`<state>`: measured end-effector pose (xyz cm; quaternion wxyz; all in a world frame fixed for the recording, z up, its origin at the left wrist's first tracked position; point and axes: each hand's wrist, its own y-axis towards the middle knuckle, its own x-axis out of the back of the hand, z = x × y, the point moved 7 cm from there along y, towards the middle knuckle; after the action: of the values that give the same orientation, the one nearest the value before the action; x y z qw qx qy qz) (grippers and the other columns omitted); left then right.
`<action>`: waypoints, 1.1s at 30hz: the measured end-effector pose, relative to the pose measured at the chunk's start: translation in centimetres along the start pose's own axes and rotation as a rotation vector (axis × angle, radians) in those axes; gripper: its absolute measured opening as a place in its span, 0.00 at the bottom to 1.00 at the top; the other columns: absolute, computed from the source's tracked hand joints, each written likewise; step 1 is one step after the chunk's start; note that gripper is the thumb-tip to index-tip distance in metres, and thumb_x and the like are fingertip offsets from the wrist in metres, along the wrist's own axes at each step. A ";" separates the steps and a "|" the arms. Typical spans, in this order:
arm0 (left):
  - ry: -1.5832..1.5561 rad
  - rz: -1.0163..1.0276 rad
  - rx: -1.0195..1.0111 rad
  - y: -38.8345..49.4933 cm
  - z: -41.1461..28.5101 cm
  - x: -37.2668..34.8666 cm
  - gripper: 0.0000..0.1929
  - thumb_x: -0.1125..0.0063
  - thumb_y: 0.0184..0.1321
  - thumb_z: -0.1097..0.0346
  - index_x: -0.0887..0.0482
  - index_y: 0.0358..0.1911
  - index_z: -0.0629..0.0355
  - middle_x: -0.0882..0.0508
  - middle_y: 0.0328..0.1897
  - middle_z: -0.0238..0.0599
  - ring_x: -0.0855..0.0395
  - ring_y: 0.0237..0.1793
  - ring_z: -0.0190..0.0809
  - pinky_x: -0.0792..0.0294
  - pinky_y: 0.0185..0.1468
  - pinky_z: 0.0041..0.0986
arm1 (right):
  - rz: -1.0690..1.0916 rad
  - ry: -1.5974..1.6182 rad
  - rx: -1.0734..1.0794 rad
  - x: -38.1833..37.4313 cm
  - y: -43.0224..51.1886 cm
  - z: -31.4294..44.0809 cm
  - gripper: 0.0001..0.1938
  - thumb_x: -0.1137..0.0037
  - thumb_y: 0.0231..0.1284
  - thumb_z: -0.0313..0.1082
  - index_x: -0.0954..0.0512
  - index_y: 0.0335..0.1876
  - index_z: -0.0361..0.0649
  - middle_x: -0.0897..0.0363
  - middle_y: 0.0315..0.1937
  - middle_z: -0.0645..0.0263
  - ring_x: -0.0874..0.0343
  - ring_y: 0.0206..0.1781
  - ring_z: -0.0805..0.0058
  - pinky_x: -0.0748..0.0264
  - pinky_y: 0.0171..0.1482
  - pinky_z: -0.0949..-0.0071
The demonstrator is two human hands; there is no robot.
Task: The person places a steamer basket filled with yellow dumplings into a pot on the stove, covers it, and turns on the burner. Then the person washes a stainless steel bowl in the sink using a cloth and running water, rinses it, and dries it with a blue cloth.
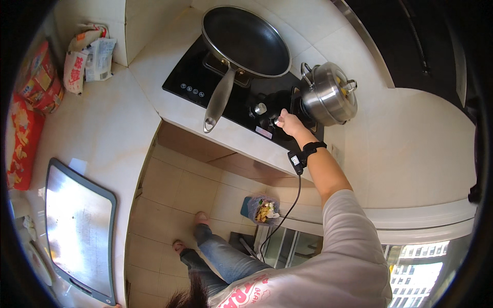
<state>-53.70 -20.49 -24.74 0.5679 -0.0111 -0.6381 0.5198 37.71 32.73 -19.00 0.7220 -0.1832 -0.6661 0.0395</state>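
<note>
My right hand (289, 124) has its fingers closed on a metal control knob (276, 121) of the black glass gas hob (235, 107). A second knob (260, 108) is beside it. Just beyond the hand, a stainless steel pot (327, 94) with a glass lid stands on the right burner; something yellow shows through the lid. A dark frying pan (246, 40) sits over the left burner, its metal handle (220, 102) reaching over the counter's front edge. Only what looks like a fingertip of my left hand (116, 305) shows at the bottom edge, near the cutting board (79, 231).
Food packets (75, 69) and red packages (27, 142) lie on the left counter (100, 127). The range hood (412, 42) is at upper right. On the floor stands a lined bin (264, 210) with scraps. A cable hangs from my right wrist's black strap (314, 148).
</note>
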 end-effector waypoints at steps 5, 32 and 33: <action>-0.081 0.055 0.020 1.1 1.6 -1.1 0.16 0.42 0.56 0.55 0.14 0.35 0.64 0.14 0.27 0.43 0.16 0.27 0.40 0.26 0.28 0.30 | 0.015 -0.002 0.018 0.0 0.1 0.0 0.13 0.45 0.58 0.28 0.37 0.40 0.35 0.21 0.38 0.52 0.22 0.45 0.53 0.27 0.46 0.64; -0.042 0.049 0.067 0.2 -0.1 0.2 0.14 0.36 0.52 0.56 0.15 0.25 0.63 0.18 0.16 0.37 0.21 0.20 0.33 0.32 0.24 0.27 | 0.023 -0.101 0.074 0.9 -1.2 1.8 0.12 0.49 0.60 0.30 0.36 0.44 0.36 0.21 0.42 0.48 0.24 0.48 0.48 0.28 0.47 0.58; -0.083 0.093 0.010 0.5 -0.3 -0.1 0.15 0.36 0.51 0.55 0.15 0.25 0.63 0.18 0.17 0.38 0.21 0.20 0.33 0.32 0.24 0.28 | 0.033 -0.099 0.068 0.9 -1.2 1.8 0.12 0.49 0.60 0.30 0.36 0.44 0.36 0.21 0.41 0.48 0.24 0.48 0.47 0.28 0.47 0.58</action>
<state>-53.77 -20.15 -25.22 0.5162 -0.0165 -0.6572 0.5489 35.87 32.24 -17.68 0.6932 -0.1672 -0.6961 0.0830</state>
